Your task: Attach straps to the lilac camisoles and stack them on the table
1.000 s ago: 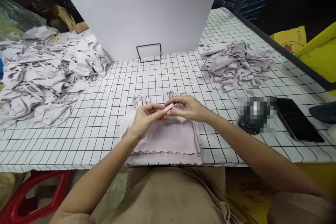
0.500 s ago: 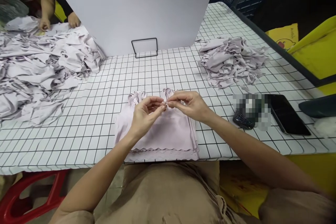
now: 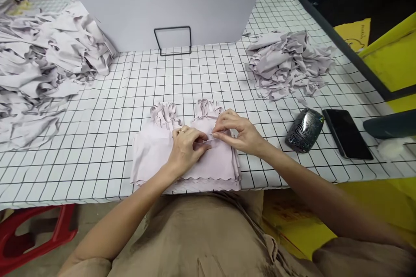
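Observation:
A stack of pale pink cut garments (image 3: pixel 151 156) lies flat at the table's front edge. Its two bunches of looped straps, the left bunch (image 3: pixel 164 114) and the right bunch (image 3: pixel 207 107), point away from me. My left hand (image 3: pixel 186 147) rests over the stack's middle, knuckles up, thumb and fingers pinching the top garment's edge. Close beside it, my right hand (image 3: pixel 240 133) pinches a thin bit of the same cloth near the base of the right straps. The fingers hide exactly where the cloth is gripped.
Heaped pale cloth pieces (image 3: pixel 48 65) cover the table's left side; a smaller cloth pile (image 3: pixel 289 65) lies at right. A dark glossy mouse-like object (image 3: pixel 304 130) and a phone (image 3: pixel 347 134) lie to my right. A wire stand (image 3: pixel 173 54) stands before the white panel (image 3: pixel 169 0).
My left hand has turned knuckles up and lowered onto the stack, and a cloth edge now stretches between my hands. The whole view has shifted slightly; the co-worker's hands have left the picture.

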`<state>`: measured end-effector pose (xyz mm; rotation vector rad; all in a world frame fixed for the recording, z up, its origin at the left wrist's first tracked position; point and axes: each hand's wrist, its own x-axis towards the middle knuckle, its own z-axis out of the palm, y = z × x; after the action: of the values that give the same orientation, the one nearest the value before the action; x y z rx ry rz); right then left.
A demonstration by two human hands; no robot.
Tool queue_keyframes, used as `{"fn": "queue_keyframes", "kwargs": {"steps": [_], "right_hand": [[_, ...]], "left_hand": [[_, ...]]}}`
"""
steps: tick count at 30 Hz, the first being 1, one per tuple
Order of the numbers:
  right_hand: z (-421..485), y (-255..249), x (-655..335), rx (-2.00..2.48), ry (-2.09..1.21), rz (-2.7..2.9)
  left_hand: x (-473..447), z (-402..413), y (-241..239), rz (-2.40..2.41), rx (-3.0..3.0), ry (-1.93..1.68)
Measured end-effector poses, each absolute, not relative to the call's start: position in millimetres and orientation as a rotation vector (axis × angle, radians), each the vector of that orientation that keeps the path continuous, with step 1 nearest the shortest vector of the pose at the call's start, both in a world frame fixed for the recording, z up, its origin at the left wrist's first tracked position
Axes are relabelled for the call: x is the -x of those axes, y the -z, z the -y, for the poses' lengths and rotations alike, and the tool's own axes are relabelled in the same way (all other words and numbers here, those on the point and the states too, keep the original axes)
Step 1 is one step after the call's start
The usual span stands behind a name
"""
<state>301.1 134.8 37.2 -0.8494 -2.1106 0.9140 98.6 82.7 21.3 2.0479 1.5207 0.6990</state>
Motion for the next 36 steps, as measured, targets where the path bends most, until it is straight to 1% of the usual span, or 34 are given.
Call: {"fn": "queue_keyframes", "kwargs": {"steps": [14,25,30,36], "right_hand": [[-124.4,-22.4,-290.2,0.751,-0.895,2.163],[-124.4,-13.4,-296.9,0.784,-0.881,2.203],[-126.9,-15.0,-300.0,0.786,-0.798,2.294],[-134.5,-34.6,-298.7,0.665,-0.583,2.677]], "left_hand": [[-103.4,-81.9,-10.4,-1.515,-2.080,-0.801],[-105.1,-81.4,-9.8,-1.521,-2.053,-0.807],[-104.1,-81.7,-9.6,-1.494,-2.056,-0.829],[-102.1,-80.8,-11.2,-1.474,-2.070,-0.791]]}}
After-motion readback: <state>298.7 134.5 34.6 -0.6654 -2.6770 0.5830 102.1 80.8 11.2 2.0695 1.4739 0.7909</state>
